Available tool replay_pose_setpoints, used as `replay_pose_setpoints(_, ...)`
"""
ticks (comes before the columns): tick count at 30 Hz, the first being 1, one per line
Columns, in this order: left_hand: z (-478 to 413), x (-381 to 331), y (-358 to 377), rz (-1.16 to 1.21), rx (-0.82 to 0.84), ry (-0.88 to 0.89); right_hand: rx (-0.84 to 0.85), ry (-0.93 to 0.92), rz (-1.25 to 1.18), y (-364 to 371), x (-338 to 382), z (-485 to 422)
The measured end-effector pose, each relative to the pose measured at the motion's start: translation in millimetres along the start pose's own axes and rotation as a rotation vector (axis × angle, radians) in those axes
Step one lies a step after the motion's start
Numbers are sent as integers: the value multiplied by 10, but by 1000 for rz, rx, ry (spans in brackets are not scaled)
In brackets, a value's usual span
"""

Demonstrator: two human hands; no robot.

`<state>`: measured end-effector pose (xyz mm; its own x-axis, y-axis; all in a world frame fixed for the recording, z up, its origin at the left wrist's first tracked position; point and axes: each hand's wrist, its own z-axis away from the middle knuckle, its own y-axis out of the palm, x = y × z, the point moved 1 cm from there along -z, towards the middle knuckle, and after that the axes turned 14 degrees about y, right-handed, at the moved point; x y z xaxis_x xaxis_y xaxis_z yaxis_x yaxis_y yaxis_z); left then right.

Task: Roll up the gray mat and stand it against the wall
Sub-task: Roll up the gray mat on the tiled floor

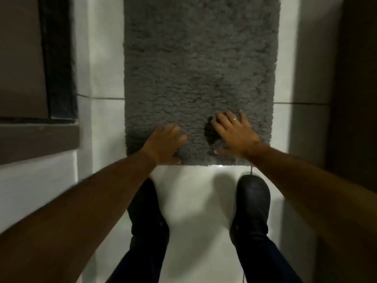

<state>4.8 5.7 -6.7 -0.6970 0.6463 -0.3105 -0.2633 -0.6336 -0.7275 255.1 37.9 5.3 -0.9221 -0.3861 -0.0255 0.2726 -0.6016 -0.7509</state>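
A shaggy gray rectangular mat (201,78) lies flat and unrolled on the white tiled floor (189,211), running away from the person toward the top of the view. Both hands rest on its near end. The left hand (165,142) lies palm down near the mat's left corner, fingers spread over the pile and thumb at the near edge, gripping nothing. The right hand (234,132), with a thin ring (235,119) on one finger, presses flat further in, fingers splayed and thumb near the edge; it too is unclenched. A dark shadow sits in the pile just left of the right hand. Below the mat's edge, a black rounded shoe (253,197) stands on the floor at the right, and dark trouser legs (146,231) show beneath the forearms. Brown panels (20,58) flank the narrow floor strip on both sides.
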Motion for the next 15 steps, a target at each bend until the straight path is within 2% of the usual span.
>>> replay_pose_setpoints(3, -102, -100, 519, -79, 111, -50, -3, -32, 52, 485, 131, 32)
replay_pose_setpoints(6, -182, -98, 806, -128, 19, -93, -28, -34, 67, 874, 182, 107)
replay_pose_setpoints(9, -211, -37, 766, -198, -10, -39, -49, -35, 87, 930, 179, 138)
replay_pose_setpoints(11, -179, -38, 712, -209, -10, 20, -6, -30, 120, 921, 164, 154)
replay_pose_setpoints(15, -124, 89, 458, -113, -115, 117, 15, -34, 148, 645, 127, 143)
